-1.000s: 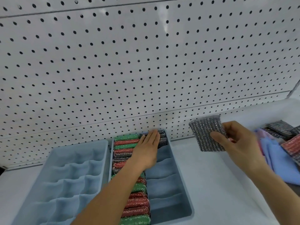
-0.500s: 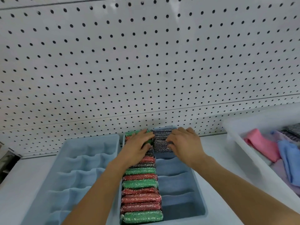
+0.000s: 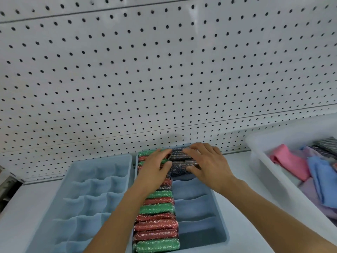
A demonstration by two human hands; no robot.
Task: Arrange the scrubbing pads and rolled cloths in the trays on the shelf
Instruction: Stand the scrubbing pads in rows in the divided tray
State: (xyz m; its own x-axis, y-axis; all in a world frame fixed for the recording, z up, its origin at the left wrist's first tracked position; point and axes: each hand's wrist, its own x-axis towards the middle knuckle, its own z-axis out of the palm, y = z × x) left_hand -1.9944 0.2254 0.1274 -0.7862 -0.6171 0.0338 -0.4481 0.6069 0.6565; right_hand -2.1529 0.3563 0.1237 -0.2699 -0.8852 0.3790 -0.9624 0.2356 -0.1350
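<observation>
A blue tray (image 3: 221, 223) on the shelf holds a column of green and red scrubbing pads (image 3: 156, 227) standing on edge along its left side. At the far end of its right column stand a few grey pads (image 3: 179, 159). My right hand (image 3: 207, 165) pinches the nearest grey pad (image 3: 183, 166) between thumb and fingers in the far compartment. My left hand (image 3: 155, 168) rests on the coloured pads beside it, with its fingers touching the grey pads' left ends. The compartments nearer me in the right column hold nothing.
A second blue tray (image 3: 82, 194) with several small compartments lies to the left. A white bin (image 3: 269, 167) at the right holds pink, blue and lilac cloths (image 3: 313, 172) and more grey pads (image 3: 326, 145). A white pegboard wall (image 3: 164, 70) rises behind the shelf.
My right hand brought a grey pad from the right over to the tray and set it into the far right compartment. My left hand stayed on the pads at the tray's far end.
</observation>
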